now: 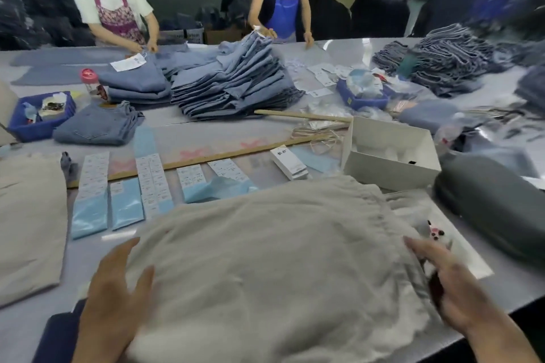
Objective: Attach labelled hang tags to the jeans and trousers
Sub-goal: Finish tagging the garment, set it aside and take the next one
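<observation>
A pale beige pair of trousers [265, 259] lies folded right in front of me on the grey table [501, 289]. My left hand [118, 289] rests on its left edge, fingers spread. My right hand [451, 283] is at its right edge, fingers apart, with something dark at the palm that I cannot make out. Sheets of printed labels on blue backing [124, 194] lie beyond the trousers. A small stack of white hang tags [290, 163] sits further back, next to a white cardboard box [389, 153].
More beige trousers [29, 227] lie at the left, a dark grey roll [495, 203] at the right. Folded jeans stacks [233, 82] fill the middle. Two people work at the far side. Blue trays [38, 118] and a wooden stick [206, 158] lie about.
</observation>
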Demonstrator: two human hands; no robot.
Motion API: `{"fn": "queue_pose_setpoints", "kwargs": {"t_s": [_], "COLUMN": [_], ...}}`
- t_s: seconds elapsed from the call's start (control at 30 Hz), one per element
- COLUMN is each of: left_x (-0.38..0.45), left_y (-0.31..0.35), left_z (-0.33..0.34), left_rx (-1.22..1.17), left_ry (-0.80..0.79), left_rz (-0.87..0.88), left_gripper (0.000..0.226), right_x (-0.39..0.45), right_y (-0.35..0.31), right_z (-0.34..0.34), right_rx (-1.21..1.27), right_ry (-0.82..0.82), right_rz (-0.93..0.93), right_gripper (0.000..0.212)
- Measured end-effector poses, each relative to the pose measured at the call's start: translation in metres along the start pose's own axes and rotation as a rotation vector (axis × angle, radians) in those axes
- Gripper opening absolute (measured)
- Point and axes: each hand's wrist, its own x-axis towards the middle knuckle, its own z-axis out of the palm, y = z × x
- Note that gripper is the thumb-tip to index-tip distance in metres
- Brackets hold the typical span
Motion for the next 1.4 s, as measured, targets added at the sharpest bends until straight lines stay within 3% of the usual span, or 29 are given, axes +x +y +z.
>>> {"fn": "queue_pose_setpoints", "kwargs": {"t_s": [0.07,0.17,0.23,0.27,0.33,0.4,0.5,0.6,0.73,0.9,1.0,1.1,1.17,1.23,1.3,1.4], "left_x": [-0.012,-0.03,-0.035,-0.035,-0.04,-0.045,-0.052,-0.05,-0.045,-0.042,-0.049,-0.062,-0.067,-0.066,-0.059,-0.049], "left_y": [0.048,0.107,0.119,0.124,0.134,0.156,0.202,0.24,0.24,0.217,0.22,0.225,0.231,0.233,0.23,0.219], "left_z": [0.007,0.032,0.049,0.051,0.049,0.043,0.044,0.046,0.046,0.05,0.049,0.042,0.037,0.033,0.028,0.022], "left_rx": [-0.065,0.15,0.315,0.325,0.128,-0.084,-0.525,-0.765,-0.846,-0.967,-0.982,-0.864,-0.706,-0.695,-0.792,-0.959], "left_ry": [0.015,-0.401,-0.503,-0.501,-0.369,-0.339,-0.585,-0.664,-0.673,-0.476,-0.375,-0.28,-0.362,-0.421,-0.429,-0.493], "left_rz": [0.238,0.473,0.494,0.482,0.536,0.537,0.366,0.182,0.108,-0.035,-0.035,0.196,0.308,0.247,0.124,-0.019], "left_gripper": [0.057,0.067,0.059,0.056,0.051,0.042,0.054,0.071,0.062,0.036,0.055,0.071,0.062,0.056,0.041,0.021], "right_x": [0.005,0.0,-0.002,-0.004,-0.007,-0.017,-0.036,-0.044,-0.046,-0.044,-0.047,-0.05,-0.052,-0.054,-0.051,-0.045], "right_y": [-0.013,-0.019,-0.019,-0.019,-0.02,-0.027,-0.033,-0.019,-0.004,-0.013,-0.012,0.003,0.015,0.02,0.016,0.005], "right_z": [0.003,0.011,0.018,0.021,0.022,0.036,0.067,0.09,0.096,0.077,0.079,0.094,0.108,0.12,0.123,0.112], "right_rx": [-0.166,-0.226,-0.235,-0.211,-0.178,-0.19,-0.36,-0.442,-0.469,-0.038,0.054,0.085,0.04,-0.03,0.061,0.291], "right_ry": [-0.001,-0.02,-0.018,-0.02,-0.017,-0.072,-0.225,-0.323,-0.244,-0.022,-0.027,-0.126,-0.182,-0.212,-0.128,0.064], "right_rz": [-0.047,-0.118,-0.165,-0.174,-0.183,-0.218,-0.298,-0.306,-0.326,-0.225,-0.191,-0.129,-0.095,-0.122,-0.123,-0.074], "right_gripper": [0.025,0.015,0.013,0.019,0.028,0.025,0.033,0.038,0.031,0.035,0.03,0.035,0.04,0.035,0.029,0.044]}}
